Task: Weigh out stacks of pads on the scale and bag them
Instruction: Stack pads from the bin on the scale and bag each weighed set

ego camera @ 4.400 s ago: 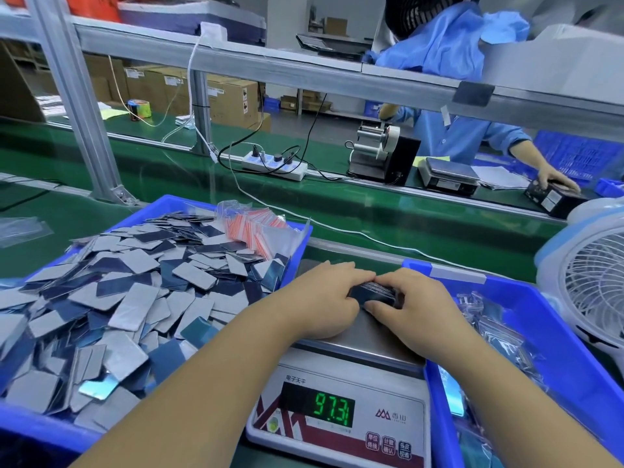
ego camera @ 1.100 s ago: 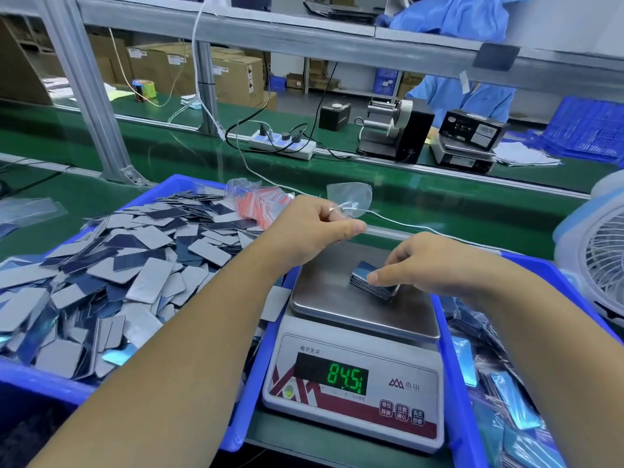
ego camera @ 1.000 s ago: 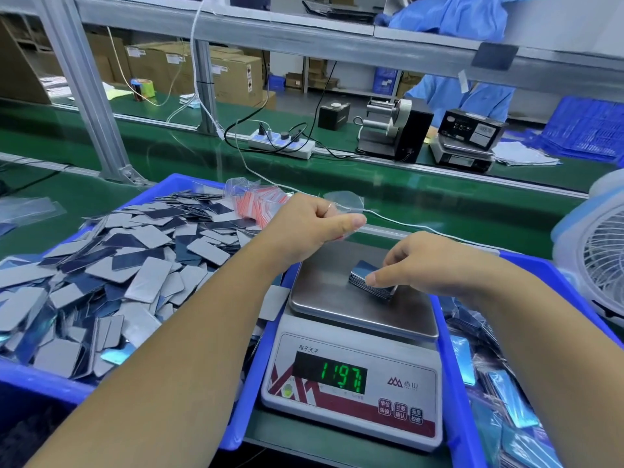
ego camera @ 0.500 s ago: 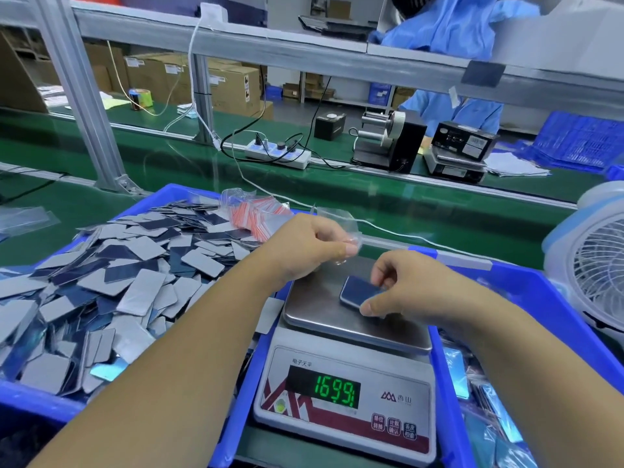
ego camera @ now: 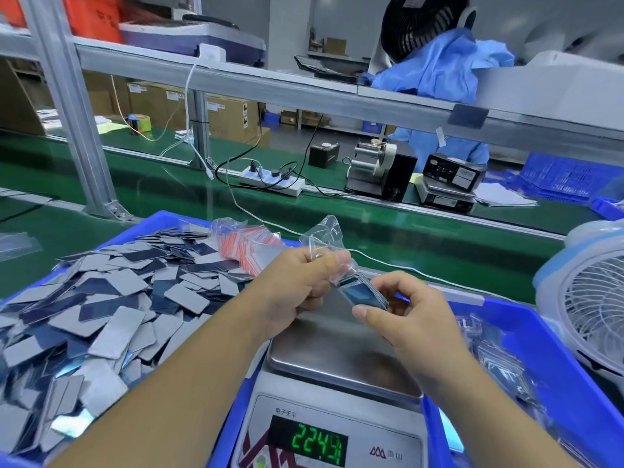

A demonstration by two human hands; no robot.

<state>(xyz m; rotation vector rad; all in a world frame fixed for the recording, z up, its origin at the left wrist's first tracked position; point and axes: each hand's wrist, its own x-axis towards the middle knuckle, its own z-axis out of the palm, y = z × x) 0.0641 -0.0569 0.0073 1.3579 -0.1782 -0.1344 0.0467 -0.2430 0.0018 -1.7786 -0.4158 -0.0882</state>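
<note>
Presently, head view, hands: the left hand (ego camera: 297, 282) is closed in a pinch on the mouth of a small clear plastic bag (ego camera: 326, 236); the right hand (ego camera: 408, 312) is curled around a thin stack of blue rectangular pads (ego camera: 363, 293), gripped between thumb and fingers.
Stack position: the stack is held in the air above the far edge of the steel platter of the white digital scale (ego camera: 337, 359), its leading end touching the bag mouth or just inside it; which cannot be told.
Step judged: insertion of the weighed stack into the bag is taken to be in progress.
Risk, fanning: the pads could be splayed if the grip is loosened before the stack is well inside, and single pads could be dropped onto the platter.
Risk, mouth: the thin film could be folded shut by the stack's corner, since only one side of the opening appears pinched.
Risk, count: a pad lost unnoticed would leave the bag short of its weighed amount.
Risk, reading: the green display cannot be trusted while the platter is brushed by hands.
Surroundings: a blue plastic bin of loose grey and blue pads (ego camera: 101, 312) lies at the scale's left edge; a second blue plastic bin with filled bags (ego camera: 526, 359) lies at its right edge.
</note>
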